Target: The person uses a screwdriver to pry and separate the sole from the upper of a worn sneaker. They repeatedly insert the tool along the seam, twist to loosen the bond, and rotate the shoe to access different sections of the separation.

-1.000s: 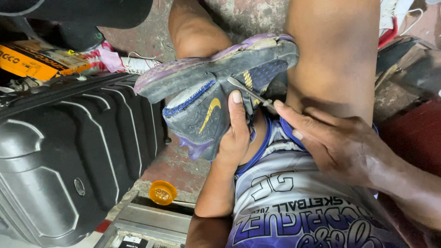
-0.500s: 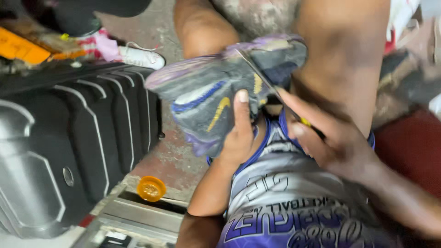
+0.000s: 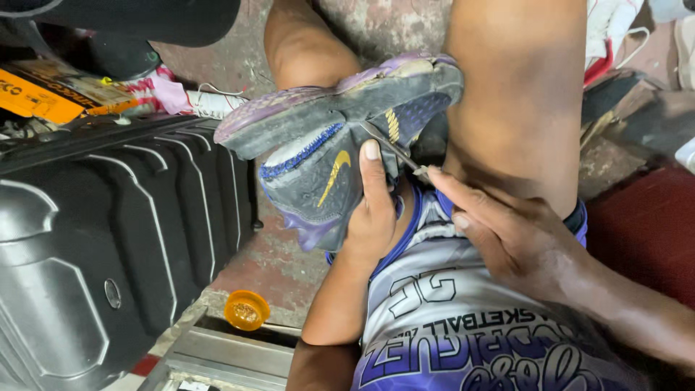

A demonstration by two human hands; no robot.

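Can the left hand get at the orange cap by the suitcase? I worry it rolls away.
Probably not right now: the left hand is wrapped around the shoe, though bare floor lies above the orange cap.

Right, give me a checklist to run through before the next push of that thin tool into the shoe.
1. Shoe braced: left hand grips its upper, sole wedged between the knees. Ok.
2. Thin metal tool held: pinched by right hand. Ok.
3. Tip placed at the seam between sole and upper: ok.
4. Left thumb away from the tool: lies right beside it. Not ok.
5. Thread on the tool: cannot tell.
6. Orange cap out of the way, on the floor: ok.
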